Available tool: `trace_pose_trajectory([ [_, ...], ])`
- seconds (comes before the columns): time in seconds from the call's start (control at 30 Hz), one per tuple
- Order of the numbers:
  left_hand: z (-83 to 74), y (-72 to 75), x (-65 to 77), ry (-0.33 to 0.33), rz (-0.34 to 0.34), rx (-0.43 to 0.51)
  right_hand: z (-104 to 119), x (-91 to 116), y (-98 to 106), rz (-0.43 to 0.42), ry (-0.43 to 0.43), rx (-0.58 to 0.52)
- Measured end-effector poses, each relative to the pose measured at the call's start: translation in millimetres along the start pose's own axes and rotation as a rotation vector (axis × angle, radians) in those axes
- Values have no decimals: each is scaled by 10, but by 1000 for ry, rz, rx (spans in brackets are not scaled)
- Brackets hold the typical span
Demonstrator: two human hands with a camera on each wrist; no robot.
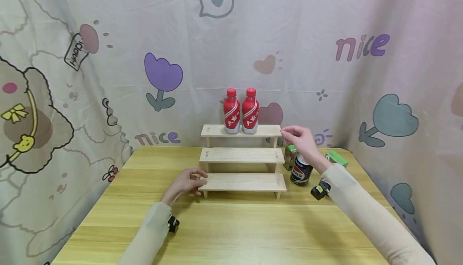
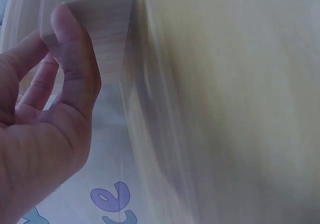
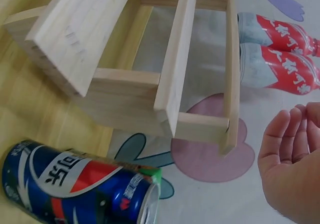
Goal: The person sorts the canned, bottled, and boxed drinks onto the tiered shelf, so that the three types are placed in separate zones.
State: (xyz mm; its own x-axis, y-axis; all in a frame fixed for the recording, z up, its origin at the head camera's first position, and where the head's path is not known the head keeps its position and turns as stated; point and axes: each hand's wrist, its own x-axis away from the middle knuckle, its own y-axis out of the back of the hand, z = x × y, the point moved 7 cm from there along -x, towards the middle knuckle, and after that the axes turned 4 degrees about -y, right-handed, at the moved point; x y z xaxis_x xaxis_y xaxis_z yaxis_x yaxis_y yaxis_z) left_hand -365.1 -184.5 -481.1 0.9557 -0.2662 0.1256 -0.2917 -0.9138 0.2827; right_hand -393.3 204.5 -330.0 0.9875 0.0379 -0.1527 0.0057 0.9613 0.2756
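Note:
A three-tier wooden display shelf [image 1: 242, 181] stands on the table. My left hand [image 1: 187, 182] grips the left end of its lowest tier, with the thumb [image 2: 75, 59] against the board's edge. Two red-capped bottles [image 1: 232, 112] with red labels stand upright, side by side, on the top tier. Beside the right end of that tier is my right hand [image 1: 304, 141], its fingers [image 3: 282, 139] loosely bent and nothing between them. In the right wrist view it is apart from the bottles [image 3: 280, 69]. A dark blue cola can [image 1: 301, 170] stands under my right forearm.
Behind the can, a small green-topped carton [image 1: 290, 156] stands close to the shelf's right side. Another green box [image 1: 337, 159] lies farther right, partly behind my sleeve. A printed curtain [image 1: 217, 48] hangs behind the wooden table [image 1: 253, 233].

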Motion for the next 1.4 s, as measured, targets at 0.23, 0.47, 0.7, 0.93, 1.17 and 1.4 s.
trace_pose_trajectory([
  [0.23,-11,-27,0,-46,26,7,-129,84,149,-51,-39,92],
  [0.47,7,-17,5,-31,17,2,-306,156,327,-95,-97,163],
  [0.7,5,-23,8,-26,12,-5,-504,250,452,-137,-163,174],
  [0.93,-4,-27,13,-31,7,-15,-657,314,460,-159,-199,178],
  [1.17,7,-28,12,-18,6,1,-816,360,435,-155,-224,136],
  [1.4,4,-30,22,-14,8,18,-946,400,367,-162,-206,103],
])
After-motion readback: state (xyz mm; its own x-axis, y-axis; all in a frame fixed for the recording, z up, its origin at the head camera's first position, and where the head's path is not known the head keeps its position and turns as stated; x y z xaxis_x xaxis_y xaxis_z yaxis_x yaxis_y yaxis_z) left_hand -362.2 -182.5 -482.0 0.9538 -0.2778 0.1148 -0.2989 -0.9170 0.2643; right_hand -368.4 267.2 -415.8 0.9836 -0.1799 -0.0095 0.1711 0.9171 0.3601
